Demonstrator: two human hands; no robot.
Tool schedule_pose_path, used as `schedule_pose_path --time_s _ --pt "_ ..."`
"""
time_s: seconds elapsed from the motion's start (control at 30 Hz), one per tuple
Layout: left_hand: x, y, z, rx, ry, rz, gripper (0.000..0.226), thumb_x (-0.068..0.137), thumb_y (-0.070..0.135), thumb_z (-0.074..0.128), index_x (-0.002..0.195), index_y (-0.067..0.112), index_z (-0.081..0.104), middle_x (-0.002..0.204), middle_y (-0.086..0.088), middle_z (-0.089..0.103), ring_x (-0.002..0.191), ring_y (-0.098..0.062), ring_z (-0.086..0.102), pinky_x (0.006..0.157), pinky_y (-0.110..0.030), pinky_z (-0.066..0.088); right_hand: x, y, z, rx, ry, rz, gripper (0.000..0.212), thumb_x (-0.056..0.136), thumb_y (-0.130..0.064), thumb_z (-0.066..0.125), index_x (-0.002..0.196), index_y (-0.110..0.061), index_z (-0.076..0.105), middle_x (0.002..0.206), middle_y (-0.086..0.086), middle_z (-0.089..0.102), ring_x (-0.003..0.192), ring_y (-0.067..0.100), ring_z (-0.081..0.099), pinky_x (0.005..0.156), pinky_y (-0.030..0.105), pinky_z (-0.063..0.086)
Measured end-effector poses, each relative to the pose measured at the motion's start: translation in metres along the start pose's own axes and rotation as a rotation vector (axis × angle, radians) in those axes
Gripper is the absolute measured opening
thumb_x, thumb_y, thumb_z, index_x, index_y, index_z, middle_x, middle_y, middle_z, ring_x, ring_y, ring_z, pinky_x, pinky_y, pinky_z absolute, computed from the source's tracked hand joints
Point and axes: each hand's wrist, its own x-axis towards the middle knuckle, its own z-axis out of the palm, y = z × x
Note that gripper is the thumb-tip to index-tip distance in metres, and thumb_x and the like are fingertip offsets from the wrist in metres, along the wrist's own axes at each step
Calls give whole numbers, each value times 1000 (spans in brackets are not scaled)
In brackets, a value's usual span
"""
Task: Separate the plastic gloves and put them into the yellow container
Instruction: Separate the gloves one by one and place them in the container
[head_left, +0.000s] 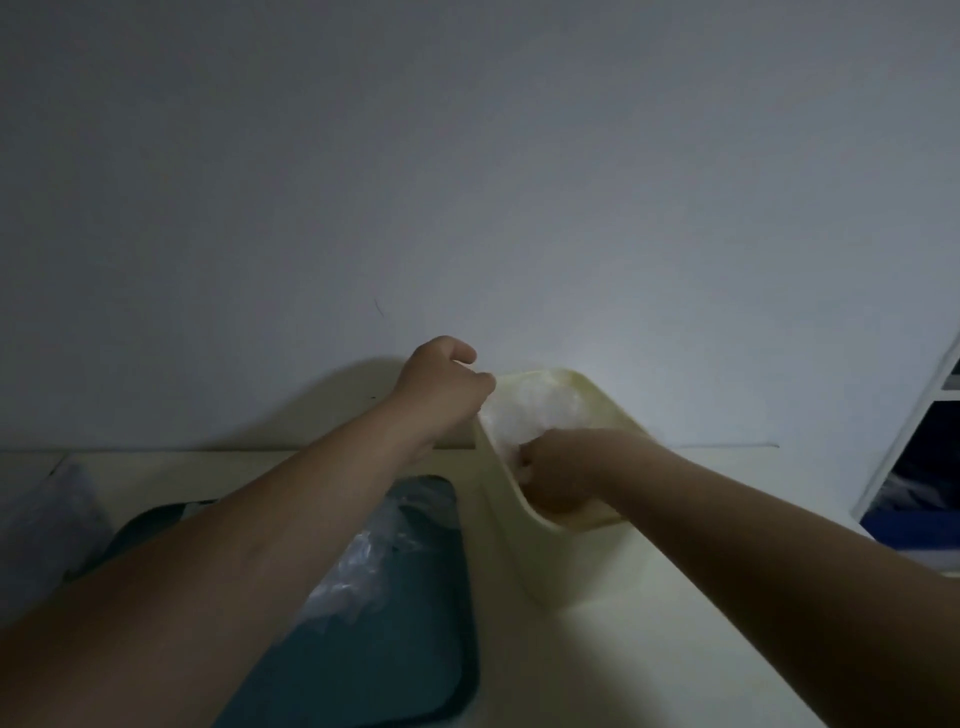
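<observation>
Cream table (623, 686) against a pale wall. Teal tray (395, 675) at left, bearing a heap of clear plastic (358, 566). Yellow container (597, 391) right of tray, holding plastic gloves (535, 410). Left hand (441, 379): fingers curled at container's left rim, beside gloves; grasp not discernible. Right hand (558, 478): inside container, fingers curled into gloves' near edge.
</observation>
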Motion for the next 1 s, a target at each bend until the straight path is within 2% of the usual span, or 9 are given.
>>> schedule_pose_path --time_s 0.17,0.33,0.4,0.53,0.63,0.7,0.83,0.9,1.0 --pt "-22 -7 -17 -18 14 36 34 94 21 71 127 23 62 109 5 68 103 -16 67 100 -40 58 0 -7 10 -158 -14 21 52 106 -17 47 157 -16 38 160 11 38 144 32 41 119 47 34" --pt "-54 -30 -46 259 -48 181 6 95 29 71 102 28 71 102 13 70 96 -6 68 84 -24 54 -47 -18 -40 -80 -70 98 60 101 -37 57 157 -24 41 154 4 47 136 29 50 111 41 43" --pt "-68 -47 -61 518 -109 190 9 93 37 71 100 32 70 104 13 69 98 -11 67 86 -28 54 -66 -23 -56 -78 72 102 61 97 -39 62 154 -25 44 149 3 53 130 28 56 108 41 48" --pt "-92 -87 -83 948 -176 99 44 85 58 71 117 28 70 120 5 62 111 -17 62 92 -33 53 -71 -67 -51 8 381 9 40 92 -30 59 132 -25 61 126 0 66 111 25 65 95 42 54" --pt "-99 -114 -89 936 -251 -5 31 78 55 74 94 29 68 107 8 57 98 -14 61 74 -31 53 -54 -103 -36 216 382 -137 39 89 -21 58 126 -27 67 122 -1 68 109 23 65 97 42 55" --pt "-100 -130 -89 945 -239 19 24 85 49 72 95 27 69 105 5 60 97 -17 63 77 -32 54 -41 -116 -23 339 366 -195 44 92 -16 56 133 -26 65 129 -2 67 112 20 64 100 35 53" --pt "-97 -160 -101 791 -168 88 19 89 33 58 84 26 75 88 6 65 82 -14 64 74 -33 55 -18 -120 0 532 407 -174 53 93 -7 53 142 -25 60 134 -2 65 89 7 60 69 8 43" --pt "-93 -170 -109 675 -131 100 25 87 32 52 67 33 66 73 12 65 71 -5 62 69 -34 55 -6 -122 10 648 454 -182 52 95 -5 51 144 -21 58 138 0 63 99 8 59 78 10 43" --pt "-85 -166 -117 505 -61 110 28 95 26 60 69 28 69 70 15 69 68 -2 63 69 -31 56 11 -131 22 914 436 -246 42 101 -9 54 141 -17 61 137 -1 64 112 6 59 81 3 42"
